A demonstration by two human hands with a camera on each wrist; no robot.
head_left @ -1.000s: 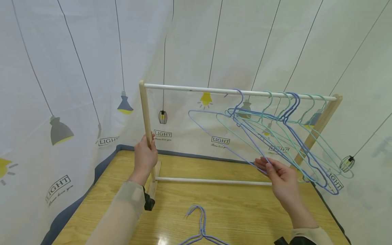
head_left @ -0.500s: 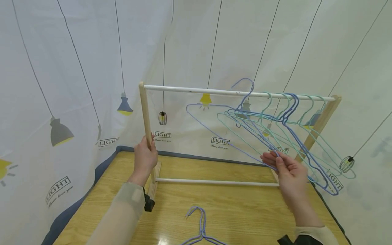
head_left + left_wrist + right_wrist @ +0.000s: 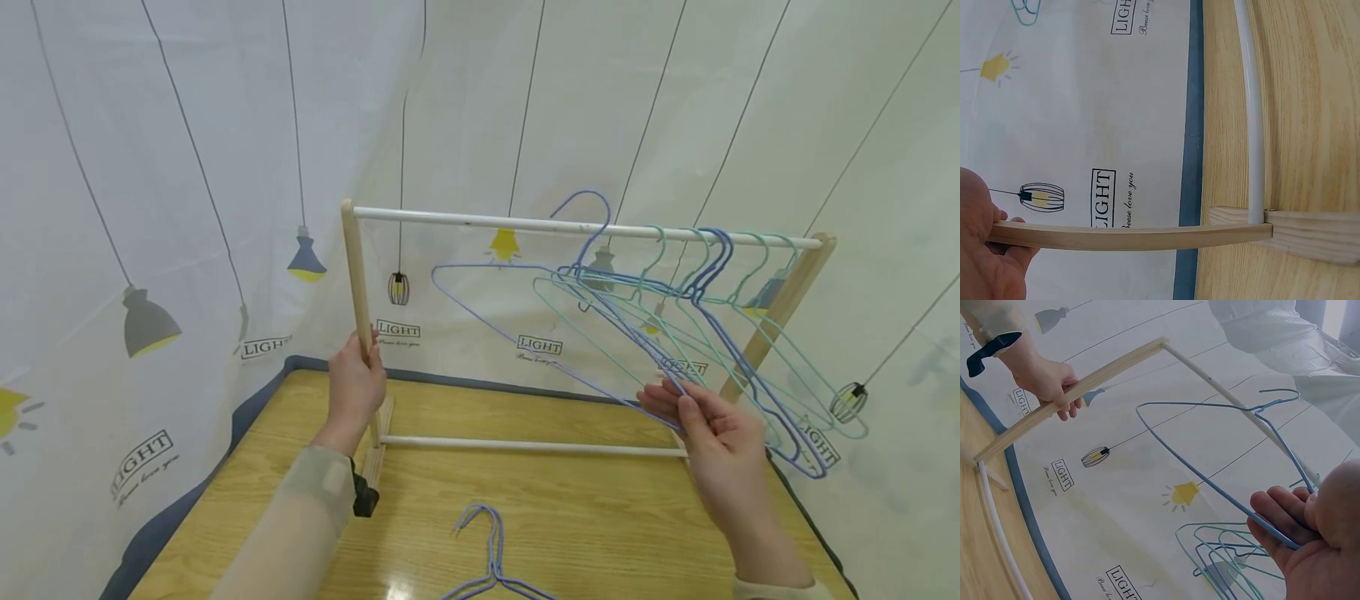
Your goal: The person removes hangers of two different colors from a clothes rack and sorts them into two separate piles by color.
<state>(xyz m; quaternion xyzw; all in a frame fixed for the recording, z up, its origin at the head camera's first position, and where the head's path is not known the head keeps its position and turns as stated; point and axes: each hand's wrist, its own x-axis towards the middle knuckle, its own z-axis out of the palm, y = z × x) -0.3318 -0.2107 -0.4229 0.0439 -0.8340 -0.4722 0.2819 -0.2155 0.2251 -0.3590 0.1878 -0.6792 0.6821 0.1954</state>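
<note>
My left hand [image 3: 356,379] grips the left wooden post [image 3: 357,275] of a small clothes rack, and the left wrist view shows fingers wrapped around that post. Between thumb and fingers my right hand [image 3: 712,437] pinches the lower right corner of a blue wire hanger [image 3: 491,266]. Its hook rises above the rack's white top rail [image 3: 420,214], its tip pointing left. Green hangers [image 3: 663,242] and dark blue hangers [image 3: 727,250] hang on the rail to the right, partly overlapped by the held one. In the right wrist view the held hanger [image 3: 1194,472] slants across the rail.
More blue hangers [image 3: 492,550] lie on the wooden table [image 3: 600,533] at the front, cut off by the frame. A white lower bar [image 3: 525,445] joins the rack's feet. Behind stands a cloth backdrop [image 3: 225,100] printed with lamps.
The hanger's hook has risen from the rail to above it, then shifted slightly left and tilted back. My right hand has moved to the right; the left has stayed on the post.
</note>
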